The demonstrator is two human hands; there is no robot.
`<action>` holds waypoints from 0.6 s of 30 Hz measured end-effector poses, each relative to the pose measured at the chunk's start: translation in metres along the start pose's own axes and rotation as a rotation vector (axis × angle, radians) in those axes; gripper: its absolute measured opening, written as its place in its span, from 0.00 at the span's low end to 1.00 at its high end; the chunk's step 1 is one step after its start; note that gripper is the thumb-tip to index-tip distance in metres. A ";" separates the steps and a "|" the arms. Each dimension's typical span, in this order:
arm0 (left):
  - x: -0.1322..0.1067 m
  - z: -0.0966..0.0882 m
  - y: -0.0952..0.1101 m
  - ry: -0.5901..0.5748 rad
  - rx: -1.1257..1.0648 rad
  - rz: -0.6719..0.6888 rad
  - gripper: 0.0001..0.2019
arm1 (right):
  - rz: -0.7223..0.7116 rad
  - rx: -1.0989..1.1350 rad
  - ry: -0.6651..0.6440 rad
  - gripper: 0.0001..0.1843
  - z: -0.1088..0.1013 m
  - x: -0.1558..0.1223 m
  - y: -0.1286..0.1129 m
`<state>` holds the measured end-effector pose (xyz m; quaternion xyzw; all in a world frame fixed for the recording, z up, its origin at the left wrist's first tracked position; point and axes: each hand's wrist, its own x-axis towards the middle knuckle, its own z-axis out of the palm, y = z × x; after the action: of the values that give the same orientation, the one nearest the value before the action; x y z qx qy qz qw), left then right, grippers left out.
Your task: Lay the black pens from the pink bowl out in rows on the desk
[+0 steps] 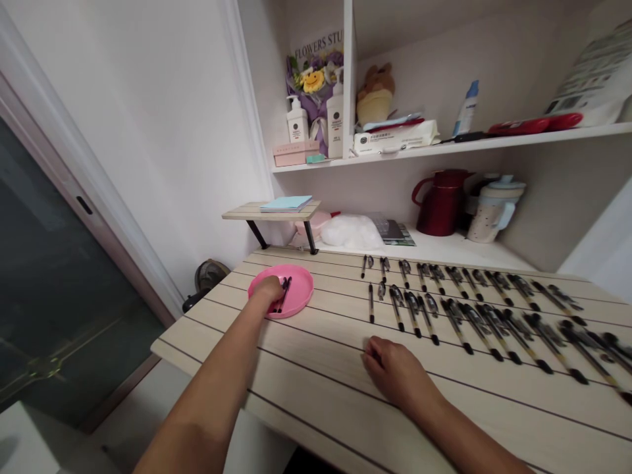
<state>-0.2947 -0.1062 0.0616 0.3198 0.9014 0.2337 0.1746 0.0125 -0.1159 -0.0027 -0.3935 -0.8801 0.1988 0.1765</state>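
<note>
My left hand (267, 289) reaches into a round pink tray (302, 289) at the left end of the striped wooden table (320, 388). Its fingers are curled over black pens (284, 294) lying in the tray; whether it grips one is hidden. My right hand (395, 372) rests knuckles-up on the table's middle, fingers curled under, just in front of two long rows of black pens and separate caps (469, 309) laid side by side across the table to the right edge.
A small riser shelf (271, 212) with a blue notebook stands behind the tray. Behind the table sit a red jug (441, 201), a pale jug, and a white bag. An upper shelf holds bottles, flowers and a plush toy. A glass door lies left.
</note>
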 end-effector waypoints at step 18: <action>-0.135 0.059 0.062 -0.667 -0.846 0.346 0.09 | 0.148 0.923 0.242 0.20 -0.020 0.004 0.000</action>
<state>-0.1369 -0.1343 0.0680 0.4216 0.5598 0.4861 0.5222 0.0190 -0.1085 0.0149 -0.3559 -0.6427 0.5335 0.4191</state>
